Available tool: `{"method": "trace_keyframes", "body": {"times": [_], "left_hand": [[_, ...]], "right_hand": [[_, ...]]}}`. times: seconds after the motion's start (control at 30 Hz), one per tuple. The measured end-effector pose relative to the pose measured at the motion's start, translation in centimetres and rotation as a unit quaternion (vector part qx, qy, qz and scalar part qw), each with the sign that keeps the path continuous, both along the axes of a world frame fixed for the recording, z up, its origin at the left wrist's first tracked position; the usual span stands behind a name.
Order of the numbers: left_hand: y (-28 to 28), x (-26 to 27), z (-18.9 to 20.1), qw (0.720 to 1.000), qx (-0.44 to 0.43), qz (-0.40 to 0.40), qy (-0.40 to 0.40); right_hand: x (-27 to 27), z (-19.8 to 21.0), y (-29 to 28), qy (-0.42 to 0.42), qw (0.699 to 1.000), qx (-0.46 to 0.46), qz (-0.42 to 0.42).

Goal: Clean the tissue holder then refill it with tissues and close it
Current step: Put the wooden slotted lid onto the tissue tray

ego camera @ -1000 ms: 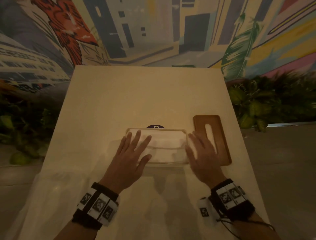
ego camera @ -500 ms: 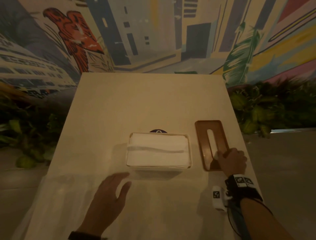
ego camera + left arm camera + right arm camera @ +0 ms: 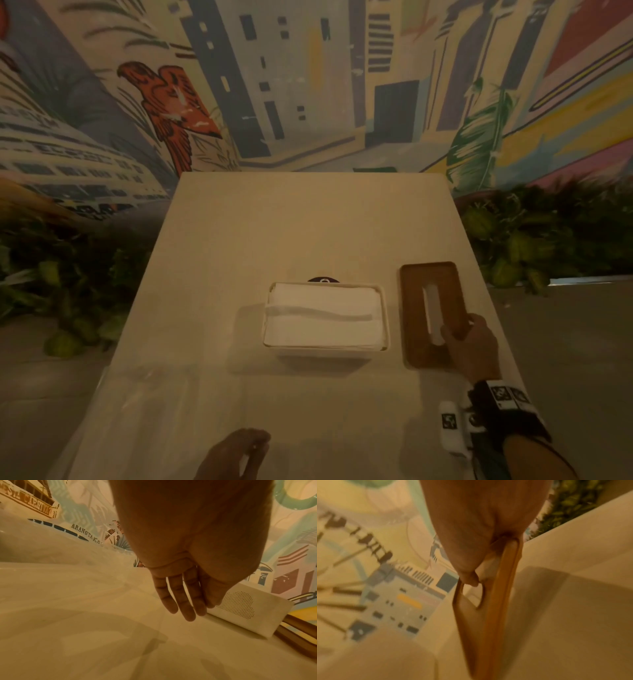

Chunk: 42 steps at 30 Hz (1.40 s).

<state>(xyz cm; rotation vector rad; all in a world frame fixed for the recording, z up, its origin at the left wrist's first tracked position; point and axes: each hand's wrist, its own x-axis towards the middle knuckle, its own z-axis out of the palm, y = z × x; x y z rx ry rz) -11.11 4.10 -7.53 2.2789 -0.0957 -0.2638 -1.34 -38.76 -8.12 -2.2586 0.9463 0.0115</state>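
Note:
The white tissue holder stands mid-table, uncovered and filled to the rim with a stack of white tissues. Its side with a dotted pattern shows in the left wrist view. The brown wooden lid with a long slot is to its right. My right hand grips the lid's near right corner, thumb through the slot, and the lid is tilted up off the table. My left hand hovers over the table near the front edge, fingers straight, holding nothing.
A clear plastic wrapper lies on the table's near left. A small dark round object sits just behind the holder. The beige table meets a painted wall at the back. Green plants flank both sides.
Both hands left the tissues in the holder. The right hand went to the lid, gripped its near end and lifted that end. The left hand pulled back toward the front edge.

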Motion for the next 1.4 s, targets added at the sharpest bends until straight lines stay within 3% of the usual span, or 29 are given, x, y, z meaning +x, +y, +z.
{"method": "trace_keyframes", "body": {"times": [0.2, 0.37, 0.47, 0.6, 0.73, 0.9, 1.0, 1.2, 1.4], "left_hand": [[-1.2, 1.6, 1.6, 0.999, 0.012, -0.017, -0.046], [-2.7, 4.8, 4.0, 0.993, -0.015, -0.055, -0.108], [-3.9, 7.4, 7.0, 0.987, -0.040, -0.059, -0.146], [-4.5, 11.2, 10.3, 0.983, -0.016, -0.080, -0.162], [-4.9, 15.0, 13.2, 0.962, 0.107, -0.176, -0.181], [-5.6, 17.9, 13.0, 0.911, 0.246, -0.311, -0.113], [-5.9, 18.6, 11.8, 0.904, 0.245, -0.331, -0.118], [-5.9, 19.2, 9.3, 0.927, 0.202, -0.304, -0.084], [-5.8, 19.8, 8.8, 0.937, 0.171, -0.298, -0.062]], "right_hand": [[-1.6, 3.8, 0.8, -0.078, 0.993, 0.077, 0.037], [-1.8, 8.6, 4.4, -0.158, 0.968, 0.034, 0.194], [-1.7, 10.0, 6.8, -0.181, 0.934, 0.031, 0.305], [-1.1, 11.0, 9.6, -0.195, 0.864, -0.073, 0.458], [-0.1, 11.2, 11.6, -0.200, 0.801, -0.142, 0.547], [0.3, 10.5, 13.3, -0.211, 0.755, -0.186, 0.593], [0.6, 10.0, 13.8, -0.190, 0.751, -0.185, 0.605], [2.1, 9.7, 12.1, -0.152, 0.778, -0.199, 0.576], [5.3, 9.1, 9.9, -0.005, 0.791, -0.211, 0.574]]}}
